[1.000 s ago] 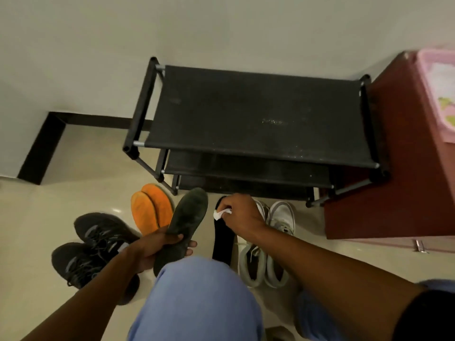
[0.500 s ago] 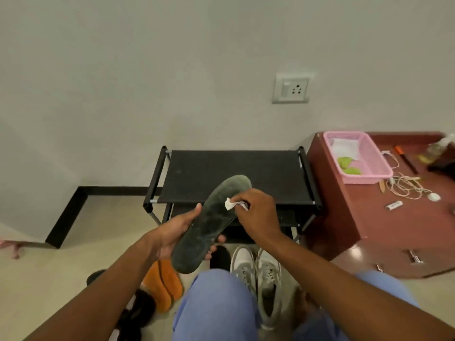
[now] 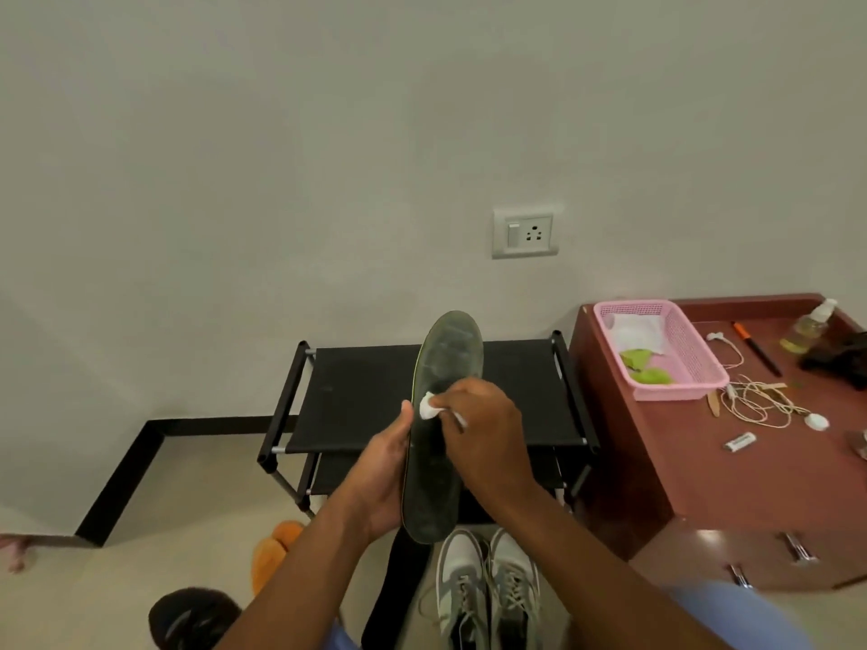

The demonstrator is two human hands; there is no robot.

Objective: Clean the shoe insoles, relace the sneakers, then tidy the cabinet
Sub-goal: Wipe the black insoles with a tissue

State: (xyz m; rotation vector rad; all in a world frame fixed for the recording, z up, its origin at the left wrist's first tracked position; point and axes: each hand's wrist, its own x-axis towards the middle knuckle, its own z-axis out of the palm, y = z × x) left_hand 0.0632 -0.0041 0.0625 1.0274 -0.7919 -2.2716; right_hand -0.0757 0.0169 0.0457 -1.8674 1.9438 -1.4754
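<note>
Gripping one insole (image 3: pixel 438 433), left hand (image 3: pixel 382 480); right hand (image 3: pixel 488 433) pinches one wipe (image 3: pixel 428 406).

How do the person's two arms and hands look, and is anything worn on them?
Both forearms are bare up to the frame's lower edge: no sleeve, watch or bracelet shows. The left hand and the right hand wear no gloves, and no ring is visible. Light blue cloth, probably trousers, shows below the arms.
</note>
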